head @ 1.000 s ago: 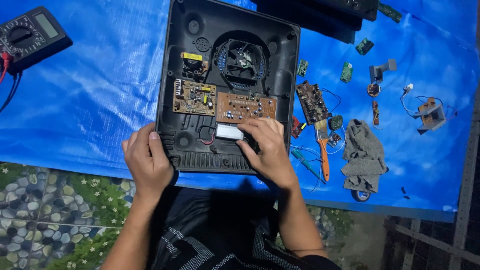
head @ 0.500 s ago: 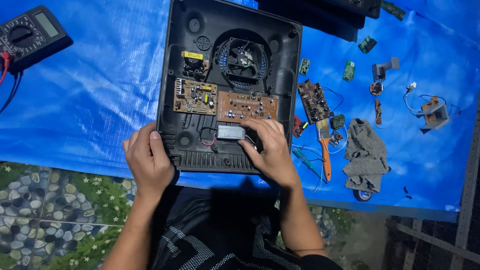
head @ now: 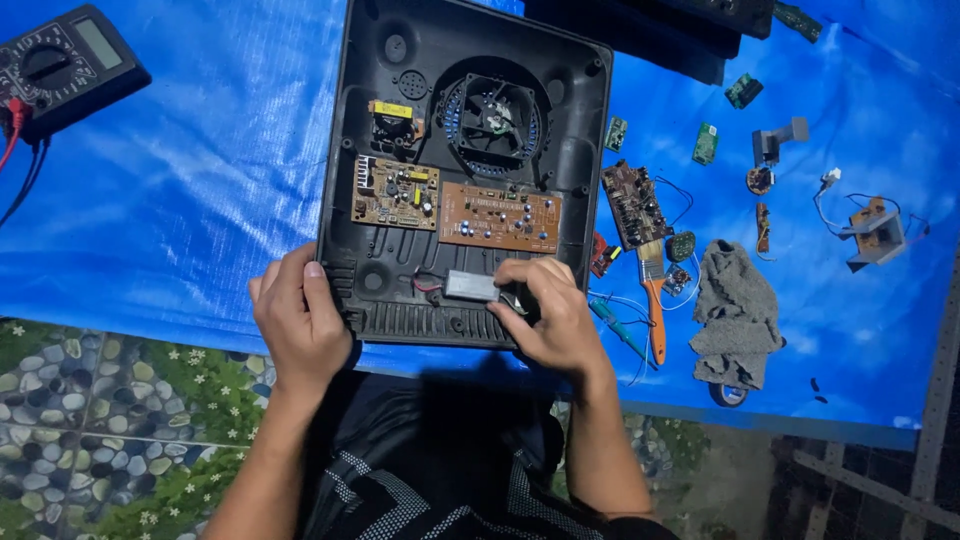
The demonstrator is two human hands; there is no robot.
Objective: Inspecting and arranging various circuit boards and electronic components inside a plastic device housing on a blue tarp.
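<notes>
Left hand (head: 300,320) grips the near-left rim of the open black plastic appliance shell (head: 370,150) on the blue tarp (head: 200,200) while the right hand (head: 548,318) pinches the small silver rectangular pack (head: 470,286) inside its near edge, looks light, slick, and best held by the sides since its thin wires seem fragile.

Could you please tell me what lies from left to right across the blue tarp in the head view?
Black multimeter with red and black leads → open black plastic casing with fan and circuit boards → orange-handled brush → crumpled grey cloth → small grey bracket with wires.
</notes>
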